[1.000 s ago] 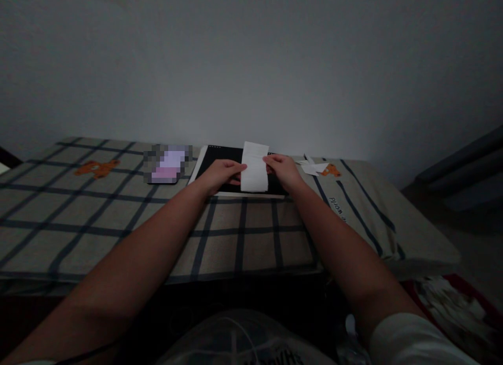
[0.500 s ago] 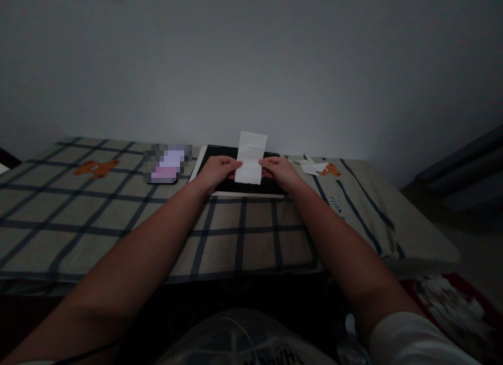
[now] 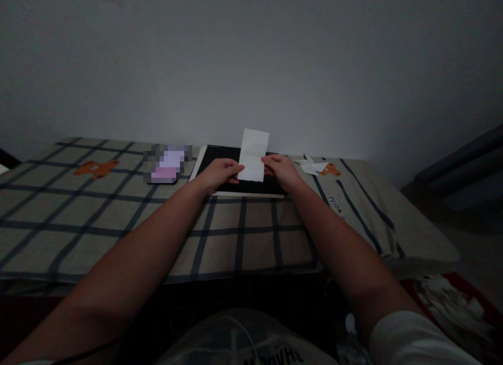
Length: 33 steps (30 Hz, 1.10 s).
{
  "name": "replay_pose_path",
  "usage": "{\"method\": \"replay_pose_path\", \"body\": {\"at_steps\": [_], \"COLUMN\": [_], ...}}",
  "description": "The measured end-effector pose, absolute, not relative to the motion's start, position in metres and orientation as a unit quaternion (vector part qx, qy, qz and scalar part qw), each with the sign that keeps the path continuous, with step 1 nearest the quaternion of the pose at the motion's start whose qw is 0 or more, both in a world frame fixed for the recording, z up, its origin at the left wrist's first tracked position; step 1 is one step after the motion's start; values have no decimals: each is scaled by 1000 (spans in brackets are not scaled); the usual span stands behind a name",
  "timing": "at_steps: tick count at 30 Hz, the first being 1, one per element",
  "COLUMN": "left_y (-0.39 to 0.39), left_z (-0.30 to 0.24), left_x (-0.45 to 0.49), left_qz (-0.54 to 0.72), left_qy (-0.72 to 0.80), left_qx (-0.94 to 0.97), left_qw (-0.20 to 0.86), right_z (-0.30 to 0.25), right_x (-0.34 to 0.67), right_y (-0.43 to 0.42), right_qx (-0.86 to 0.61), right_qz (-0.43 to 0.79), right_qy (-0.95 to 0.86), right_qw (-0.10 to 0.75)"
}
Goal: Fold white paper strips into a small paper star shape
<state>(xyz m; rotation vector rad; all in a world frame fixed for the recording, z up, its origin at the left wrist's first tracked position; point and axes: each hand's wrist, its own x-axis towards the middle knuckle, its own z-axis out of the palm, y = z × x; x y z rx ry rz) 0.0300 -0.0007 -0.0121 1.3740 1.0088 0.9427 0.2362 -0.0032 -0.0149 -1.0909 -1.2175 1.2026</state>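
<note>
A creased white strip of paper (image 3: 253, 152) is held up between my two hands, its long side upright. My left hand (image 3: 220, 173) pinches its left edge near the bottom between thumb and fingers. At the right edge, slightly higher, my right hand (image 3: 280, 169) grips it the same way. Behind and under the paper lies a flat black board or notebook (image 3: 220, 153) with a pale edge, partly covered by my hands.
A phone (image 3: 168, 164), blurred out by pixels, lies left of the board. Folded white paper (image 3: 313, 167) rests to the right. A checked cloth (image 3: 223, 234) covers the table, which stands against a grey wall (image 3: 251, 66). A red container (image 3: 467, 297) is at lower right.
The paper has shifted slightly up and to the right, and it leans a little more. Both hands have moved slightly rightward with it, still holding its edges.
</note>
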Motion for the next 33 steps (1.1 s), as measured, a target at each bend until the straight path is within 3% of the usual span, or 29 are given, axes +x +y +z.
{"method": "replay_pose_path", "body": {"at_steps": [18, 23, 28, 33], "left_y": [1, 2, 1, -5], "left_z": [-12, -12, -10, -6], "left_x": [26, 29, 29, 31], "left_qz": [376, 416, 534, 528], "left_qy": [442, 456, 433, 414], "left_qx": [582, 587, 596, 643], "left_qw": [570, 524, 415, 369], "right_z": [-22, -22, -24, -21], "right_x": [240, 241, 245, 238], "right_y": [4, 6, 7, 2], "right_qx": [-449, -445, -446, -412], "right_qz": [490, 492, 481, 500], "right_qy": [-487, -487, -486, -524], "right_qw": [566, 568, 578, 553]}}
